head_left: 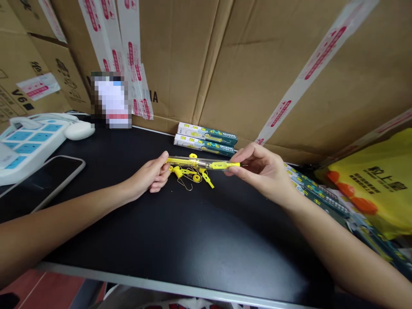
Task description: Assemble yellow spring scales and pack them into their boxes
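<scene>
A tubular spring scale (202, 163) with a clear barrel and yellow inner parts lies level between my two hands, above the black table. My left hand (157, 174) is closed round its left end, thumb on top. At the other end, the thumb and fingers of my right hand (262, 169) pinch near the yellow end piece, where a thin metal wire sticks out. Beneath the barrel are loose parts: a yellow ring (196, 178), a yellow strip-like piece (208, 179), a metal hook (185, 186) and other small yellow pieces, partly hidden by the barrel.
Two narrow printed boxes (206, 139) lie behind the parts against a large cardboard carton (180, 56). More such boxes (317, 189) line the right side beside a yellow bag (380, 171). A power strip (35, 146) and a phone (45, 180) are at left.
</scene>
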### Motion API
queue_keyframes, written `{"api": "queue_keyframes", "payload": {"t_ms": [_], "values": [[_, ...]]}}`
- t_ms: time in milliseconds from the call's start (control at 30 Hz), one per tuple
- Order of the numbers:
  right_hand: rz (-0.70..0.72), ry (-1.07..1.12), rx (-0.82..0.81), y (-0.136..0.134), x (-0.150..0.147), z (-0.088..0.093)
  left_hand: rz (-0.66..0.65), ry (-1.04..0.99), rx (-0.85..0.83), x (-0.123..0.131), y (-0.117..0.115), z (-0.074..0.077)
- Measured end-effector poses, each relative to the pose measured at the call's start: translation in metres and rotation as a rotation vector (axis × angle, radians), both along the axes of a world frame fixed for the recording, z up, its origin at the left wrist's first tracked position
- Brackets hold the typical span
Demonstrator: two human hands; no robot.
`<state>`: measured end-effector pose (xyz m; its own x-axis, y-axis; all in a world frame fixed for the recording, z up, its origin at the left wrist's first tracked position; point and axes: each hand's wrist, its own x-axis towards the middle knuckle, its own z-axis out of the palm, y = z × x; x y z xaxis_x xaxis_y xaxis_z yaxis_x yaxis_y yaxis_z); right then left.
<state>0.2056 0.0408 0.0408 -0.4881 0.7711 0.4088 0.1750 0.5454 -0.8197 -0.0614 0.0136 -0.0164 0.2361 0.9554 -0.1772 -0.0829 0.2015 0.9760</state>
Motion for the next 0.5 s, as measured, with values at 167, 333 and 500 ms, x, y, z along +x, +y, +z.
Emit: {"api": "queue_keyframes", "payload": {"t_ms": [167,333,500], "values": [[-0.012,-0.024,-0.026,-0.0009,-0.0010,-0.0009,0.040,0.042,0.061,-0.0034,0.0044,-0.0042],[-0.022,0.006,-0.038,0.0011,-0.0015,-0.0069,0.049,0.001,0.112,-0.0029,0.0044,-0.0034],[-0.031,0.028,-0.039,0.0023,-0.0029,-0.0087,0.118,-0.049,0.100,-0.0017,0.0012,-0.0011]]}}
